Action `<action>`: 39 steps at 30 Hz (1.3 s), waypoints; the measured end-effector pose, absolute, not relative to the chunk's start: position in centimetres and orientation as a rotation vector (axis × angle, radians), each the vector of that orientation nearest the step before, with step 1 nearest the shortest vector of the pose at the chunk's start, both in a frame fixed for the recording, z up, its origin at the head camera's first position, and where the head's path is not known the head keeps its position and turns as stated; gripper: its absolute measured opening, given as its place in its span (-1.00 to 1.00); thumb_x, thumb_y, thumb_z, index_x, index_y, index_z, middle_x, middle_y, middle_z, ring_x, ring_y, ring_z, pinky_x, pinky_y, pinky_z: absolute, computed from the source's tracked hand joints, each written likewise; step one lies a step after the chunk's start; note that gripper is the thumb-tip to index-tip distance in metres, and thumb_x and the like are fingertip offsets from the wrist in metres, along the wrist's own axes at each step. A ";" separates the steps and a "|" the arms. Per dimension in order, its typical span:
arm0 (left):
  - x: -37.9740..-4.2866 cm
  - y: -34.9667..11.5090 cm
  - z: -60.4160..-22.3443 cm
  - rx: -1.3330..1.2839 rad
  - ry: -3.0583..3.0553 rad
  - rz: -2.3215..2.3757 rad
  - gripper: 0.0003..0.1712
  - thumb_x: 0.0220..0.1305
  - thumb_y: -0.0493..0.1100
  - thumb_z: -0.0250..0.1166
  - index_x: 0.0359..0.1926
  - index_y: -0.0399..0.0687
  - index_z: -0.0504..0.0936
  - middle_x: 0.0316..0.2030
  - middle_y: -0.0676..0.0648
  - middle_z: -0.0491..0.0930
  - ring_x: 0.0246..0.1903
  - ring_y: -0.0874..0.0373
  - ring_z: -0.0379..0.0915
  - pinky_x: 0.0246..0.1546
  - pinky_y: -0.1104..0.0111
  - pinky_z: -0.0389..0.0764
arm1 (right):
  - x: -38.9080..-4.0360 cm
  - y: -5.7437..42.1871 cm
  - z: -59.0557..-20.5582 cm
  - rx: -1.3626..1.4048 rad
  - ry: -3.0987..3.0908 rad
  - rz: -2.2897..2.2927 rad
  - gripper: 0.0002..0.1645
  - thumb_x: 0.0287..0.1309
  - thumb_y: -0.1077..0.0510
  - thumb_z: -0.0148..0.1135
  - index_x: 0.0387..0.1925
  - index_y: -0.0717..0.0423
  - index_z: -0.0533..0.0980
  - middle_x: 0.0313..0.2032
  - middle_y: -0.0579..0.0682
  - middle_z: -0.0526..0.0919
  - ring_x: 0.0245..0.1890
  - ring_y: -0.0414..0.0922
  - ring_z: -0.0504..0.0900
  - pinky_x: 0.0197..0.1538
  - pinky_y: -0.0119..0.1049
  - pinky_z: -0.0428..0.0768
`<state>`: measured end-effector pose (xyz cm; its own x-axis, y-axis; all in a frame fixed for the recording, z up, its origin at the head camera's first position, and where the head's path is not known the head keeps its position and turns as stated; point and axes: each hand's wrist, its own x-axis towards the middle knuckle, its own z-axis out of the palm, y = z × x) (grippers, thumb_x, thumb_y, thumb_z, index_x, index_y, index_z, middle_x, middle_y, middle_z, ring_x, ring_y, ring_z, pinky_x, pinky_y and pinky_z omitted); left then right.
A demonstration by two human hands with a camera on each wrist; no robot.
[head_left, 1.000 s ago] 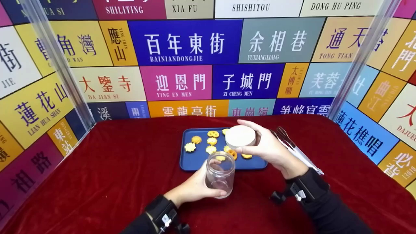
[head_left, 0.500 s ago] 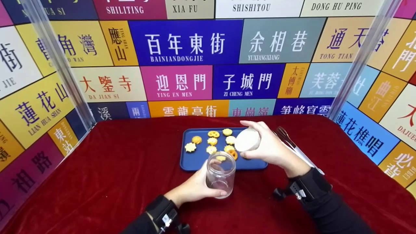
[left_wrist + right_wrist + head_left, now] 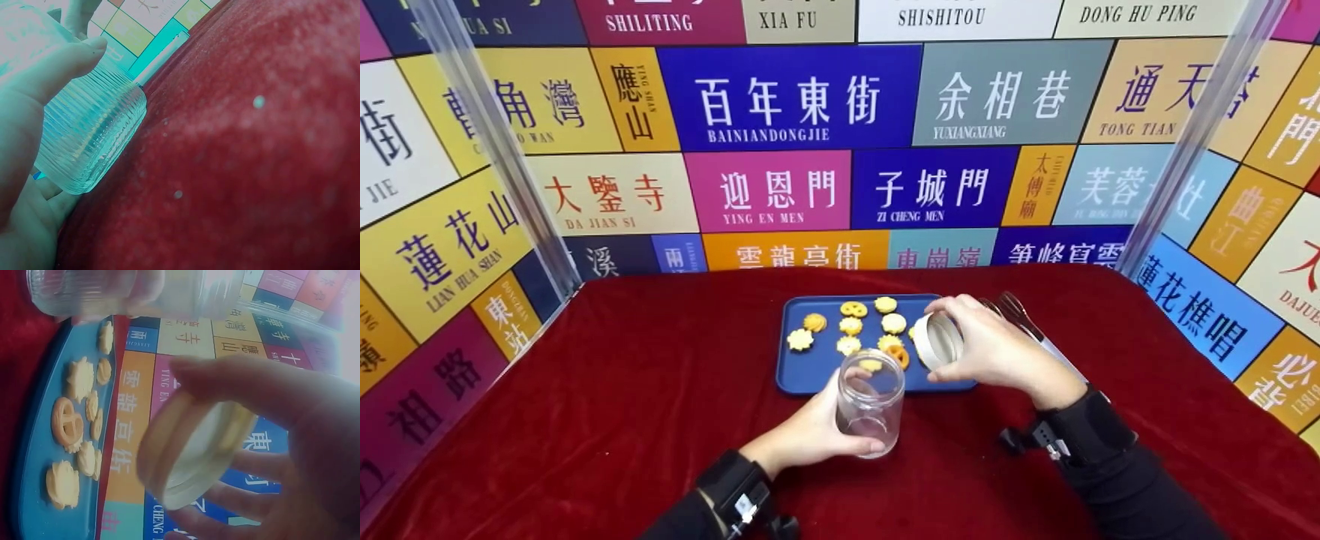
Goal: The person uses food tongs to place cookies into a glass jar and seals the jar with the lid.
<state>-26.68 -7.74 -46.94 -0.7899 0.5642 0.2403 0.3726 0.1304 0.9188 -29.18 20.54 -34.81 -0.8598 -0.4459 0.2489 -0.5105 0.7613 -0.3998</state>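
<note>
My left hand point(image 3: 814, 431) grips a clear glass jar point(image 3: 871, 412) with its mouth open and upward, in front of the tray. Ribbed glass walls show in the left wrist view, with the thumb point(image 3: 73, 59) across them. Over the tray's right side, my right hand point(image 3: 997, 349) holds a white round lid point(image 3: 937, 341) by its edge, tilted so its hollow underside shows. In the right wrist view the lid point(image 3: 180, 450) sits between thumb and fingers, apart from the jar point(image 3: 112, 292).
A blue tray point(image 3: 802, 375) bears several cookies point(image 3: 800, 340), one a pretzel shape point(image 3: 67, 422). Right of it lie tongs point(image 3: 1024, 315), partly behind my right hand. Dark red cloth point(image 3: 585, 412) covers the table, and patterned panels point(image 3: 787, 97) stand behind it.
My right hand has drawn the lid rightward from above the tray's cookies and turned it from its white top to its hollow underside. The left hand and jar have stayed in place.
</note>
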 end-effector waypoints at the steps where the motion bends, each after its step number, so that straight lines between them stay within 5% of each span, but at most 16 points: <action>1: -26.7 -7.7 -46.9 0.938 2.229 1.733 0.16 0.11 -0.14 0.68 0.56 -0.10 0.12 0.40 -0.19 0.37 0.32 0.15 0.45 0.42 0.24 0.43 | -29.1 20.6 -34.9 0.785 -2.822 0.669 0.00 -0.24 0.00 0.81 0.27 0.13 0.52 0.10 0.13 0.58 0.02 0.10 0.58 0.10 0.07 0.61; 10: -26.7 -7.8 -47.0 0.945 2.265 1.714 0.20 0.10 -0.11 0.69 0.59 -0.09 0.11 0.41 -0.18 0.39 0.33 0.16 0.44 0.45 0.22 0.39 | -27.8 19.4 -36.1 0.879 -3.088 0.308 -0.03 -0.45 -0.09 0.87 0.10 -0.03 0.57 -0.12 -0.03 0.55 -0.23 -0.03 0.61 -0.19 -0.05 0.67; 20: -26.6 -7.8 -47.0 0.958 2.229 1.730 0.22 0.11 -0.14 0.67 0.61 -0.09 0.06 0.43 -0.22 0.36 0.34 0.15 0.43 0.45 0.23 0.39 | -27.6 18.3 -37.7 0.905 -3.238 0.022 0.01 -0.51 -0.13 0.89 0.05 0.07 0.56 -0.02 0.10 0.61 -0.10 0.06 0.64 -0.06 0.03 0.68; 39: -26.7 -7.7 -46.9 0.930 2.221 1.738 0.14 0.11 -0.14 0.67 0.56 -0.01 0.14 0.40 -0.17 0.38 0.33 0.15 0.43 0.43 0.23 0.41 | -26.9 18.1 -37.5 0.929 -3.298 -0.077 0.01 -0.54 -0.17 0.90 0.03 0.01 0.57 -0.14 0.00 0.58 -0.10 0.04 0.64 -0.03 0.07 0.64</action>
<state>-26.67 -7.73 -46.93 -0.7907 0.5652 0.2355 0.3646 0.1257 0.9226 -26.93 18.15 -37.49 -0.8155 -0.5050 -0.2829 -0.5176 0.8550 -0.0341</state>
